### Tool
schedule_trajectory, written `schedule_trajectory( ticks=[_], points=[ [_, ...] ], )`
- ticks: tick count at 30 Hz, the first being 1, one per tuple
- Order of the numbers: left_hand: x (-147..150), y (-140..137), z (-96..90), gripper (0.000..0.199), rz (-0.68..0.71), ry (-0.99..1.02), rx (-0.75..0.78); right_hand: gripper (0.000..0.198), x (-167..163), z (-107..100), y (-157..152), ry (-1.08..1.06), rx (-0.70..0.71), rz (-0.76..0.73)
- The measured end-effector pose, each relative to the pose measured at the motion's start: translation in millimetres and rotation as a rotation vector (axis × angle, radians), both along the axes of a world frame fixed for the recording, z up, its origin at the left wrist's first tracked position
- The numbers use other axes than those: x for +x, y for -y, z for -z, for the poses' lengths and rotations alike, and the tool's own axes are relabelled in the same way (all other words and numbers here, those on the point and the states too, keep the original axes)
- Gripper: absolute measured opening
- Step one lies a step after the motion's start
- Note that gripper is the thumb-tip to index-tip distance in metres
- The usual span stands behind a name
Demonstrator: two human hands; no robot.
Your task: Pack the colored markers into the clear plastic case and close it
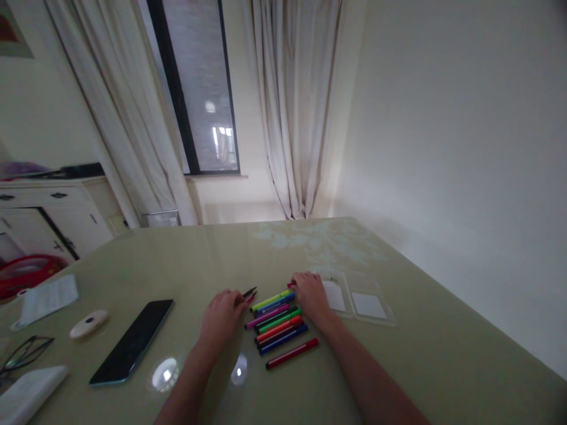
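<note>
Several capped markers lie roughly side by side on the table. At the far end of the row are a yellow-green marker (269, 301) and a blue marker (277, 303). Closer in lie a magenta marker (266, 317), a green marker (280, 320), an orange marker (278, 330) and a dark blue marker (283, 340). Slightly apart at the near end is a red marker (292, 354). My left hand (224, 314) is closed at the row's left, with thin black and pink ends showing past its fingertips. My right hand (310, 293) curls over the far right end; a pink tip shows at its fingers.
An open clear plastic case (372, 304) with white inserts lies right of my right hand. To the left are a phone (133, 342), a white oval object (88, 324), glasses (27, 354), a white box (33, 392) and a pale blue sheet (48, 300). A wall borders the table's right side.
</note>
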State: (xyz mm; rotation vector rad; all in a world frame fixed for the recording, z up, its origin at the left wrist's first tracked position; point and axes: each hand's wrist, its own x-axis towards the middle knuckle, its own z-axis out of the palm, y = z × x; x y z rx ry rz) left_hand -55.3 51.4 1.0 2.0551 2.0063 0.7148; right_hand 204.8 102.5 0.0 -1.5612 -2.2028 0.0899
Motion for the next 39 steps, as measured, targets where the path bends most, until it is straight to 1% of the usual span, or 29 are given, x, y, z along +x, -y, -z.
schedule_trajectory(
  ticks=[2,5,7,9,11,13,18,21,26,29,32,33,35,37,39],
  points=[
    [-3.0,0.8,1.1,0.016,-0.003,-0.02,-0.029,0.012,-0.2,-3.6,2.6,-0.099,-0.009,-0.03],
    [2.8,1.4,-2.8,0.016,0.033,-0.006,0.01,0.017,-1.8,-8.4,8.6,-0.344,-0.02,-0.167],
    [10.0,1.4,-7.8,0.018,0.094,0.078,0.043,0.018,-3.8,-10.9,13.0,-0.492,-0.021,-0.263],
    [17.1,1.7,-12.5,0.019,0.154,0.198,0.048,0.017,-6.0,-13.3,16.9,-0.579,-0.011,-0.316],
    [22.5,2.5,-15.3,0.018,0.195,0.289,0.046,0.017,-8.0,-15.7,19.9,-0.621,-0.006,-0.334],
    [25.4,3.3,-16.1,0.018,0.215,0.33,0.057,0.017,-9.6,-17.8,22.2,-0.644,-0.01,-0.34],
    [27.3,3.8,-14.8,0.018,0.243,0.336,0.06,0.018,-13.3,-19.5,26.0,-0.677,-0.041,-0.393],
    [30.0,4.0,-14.3,0.02,0.246,0.362,0.094,0.019,-13.5,-20.0,27.4,-0.688,-0.067,-0.416],
    [36.5,5.5,-15.0,0.023,0.241,0.446,0.088,0.018,-12.0,-22.8,29.5,-0.698,-0.108,-0.34],
    [39.5,6.1,-15.7,0.023,0.231,0.471,0.072,0.017,-12.7,-23.6,28.8,-0.685,-0.116,-0.331],
    [41.8,5.8,-13.3,0.024,0.246,0.409,0.073,0.02,-7.2,-22.5,21.7,-0.724,-0.084,-0.299],
    [42.3,5.3,-11.4,0.024,0.248,0.357,0.086,0.023,-2.4,-21.8,17.9,-0.742,-0.05,-0.26],
    [42.0,3.3,-6.1,0.024,0.258,0.245,0.124,0.027,11.2,-20.3,9.5,-0.736,0.051,-0.127],
    [39.2,0.1,-0.6,0.026,0.284,0.169,0.147,0.025,26.8,-18.8,2.7,-0.609,0.137,0.031],
    [32.7,-3.5,3.7,0.029,0.268,0.123,0.145,0.021,39.0,-17.9,-0.6,-0.411,0.13,0.131]
  ],
)
